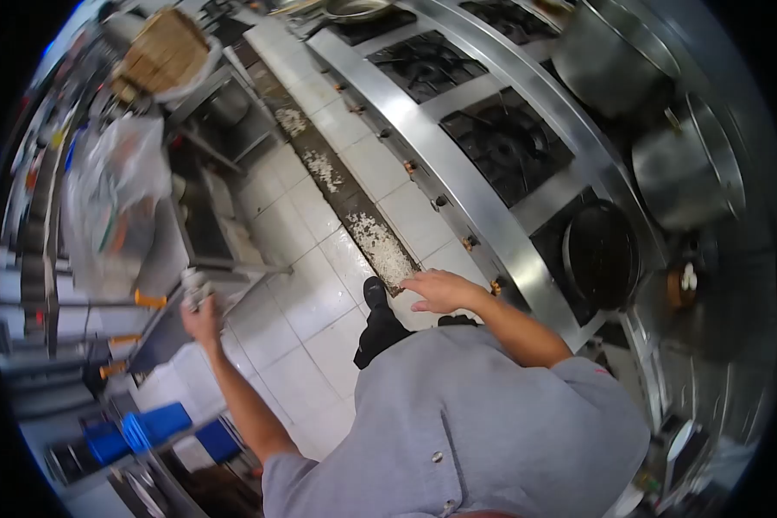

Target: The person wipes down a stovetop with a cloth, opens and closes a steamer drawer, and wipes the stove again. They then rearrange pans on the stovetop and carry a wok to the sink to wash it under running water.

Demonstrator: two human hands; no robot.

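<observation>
My left hand [202,321] is stretched out to the left, closed around a small grey-white object [196,287]. Blur hides what kind of thing it is. The hand is beside the metal work table [223,269], near a clear plastic bag [116,203] lying on top. My right hand [443,291] is in front of my body with its fingers extended and nothing in them. It hangs above the tiled floor, close to the front of the steel stove [457,194].
Along the floor runs a drain channel [354,211] strewn with white bits. A black frying pan [602,255] sits on the stove, with large pots [686,160] behind. Orange-handled tools [150,300] stick out at left, above blue containers [157,423]. Cardboard [166,52] stands at far left.
</observation>
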